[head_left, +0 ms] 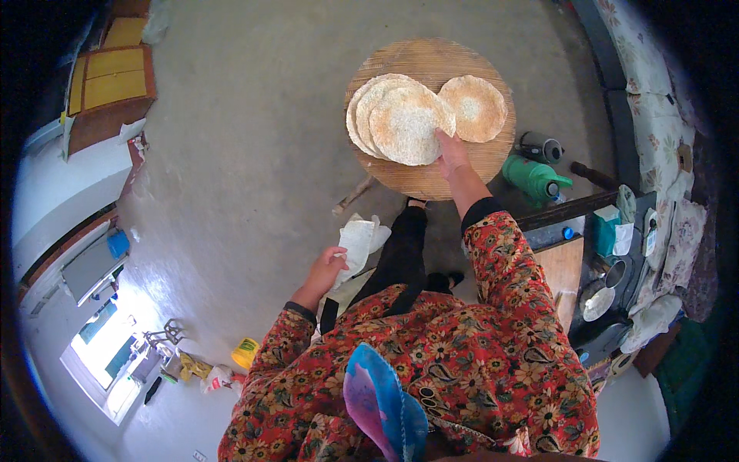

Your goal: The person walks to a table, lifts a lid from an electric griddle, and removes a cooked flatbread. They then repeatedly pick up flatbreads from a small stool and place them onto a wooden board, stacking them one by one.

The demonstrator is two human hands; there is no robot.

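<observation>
My right hand (453, 153) pinches the near right edge of the top flatbread (407, 124), which overlaps several others in a fanned pile. One more round flatbread (472, 108) lies to the right, browned around a paler centre. All of them rest on a round, ribbed wooden tabletop (430, 183). Lower down, my left hand (324, 272) holds the edge of a crumpled white sheet (357, 242); whether it is cloth, paper or thin plastic is unclear. My thumb and fingers meet at that edge, in front of my dark trousers.
Right of the tabletop are a green thermos flask (528, 176) and a grey metal vessel (541, 147). A dark counter holds a wooden board (557, 265), a teal box (607, 231) and a ladle (599, 303). A yellow container (245, 352) stands at lower left, a wooden cabinet (112, 81) at upper left.
</observation>
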